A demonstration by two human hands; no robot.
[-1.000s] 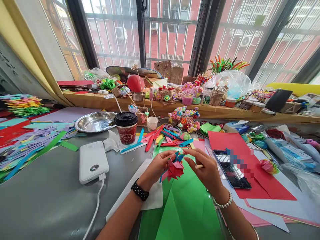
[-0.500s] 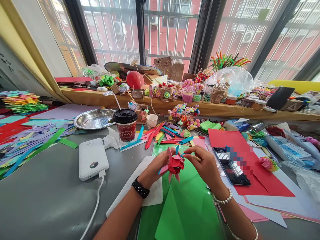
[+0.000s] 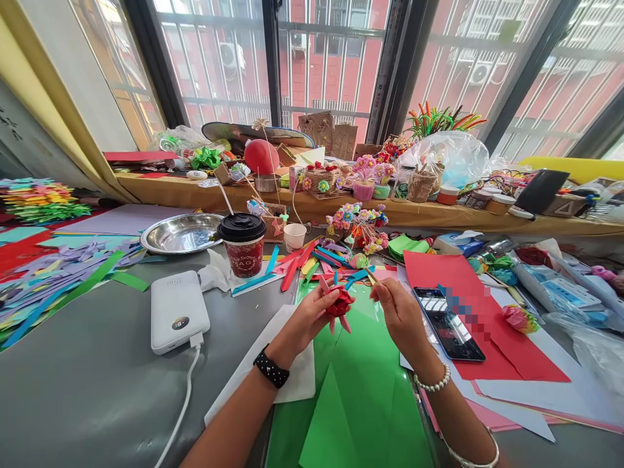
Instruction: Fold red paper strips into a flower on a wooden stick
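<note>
My left hand (image 3: 308,318) is closed around a folded paper flower (image 3: 340,303), which has red inner petals and pink outer ones. The thumb presses on the flower's left side, and the fingers underneath are partly hidden. Apart from it, to the right, my right hand (image 3: 397,315) is closed in a pinch on a thin, pale wooden stick (image 3: 372,277) that points up and left. Both hands are over a green sheet (image 3: 365,383). Behind them lies a pile of coloured paper strips (image 3: 298,263).
A lidded paper cup (image 3: 242,250) with a straw and a white power bank (image 3: 179,312) stand on the left. A phone (image 3: 451,325) lies on red paper (image 3: 529,344) at the right. Crafts crowd the window ledge (image 3: 336,207), and a metal plate (image 3: 160,249) sits further back.
My right hand has drawn away from the flower to the right, and its stick now points upward. My left thumb has come over the flower's left side.
</note>
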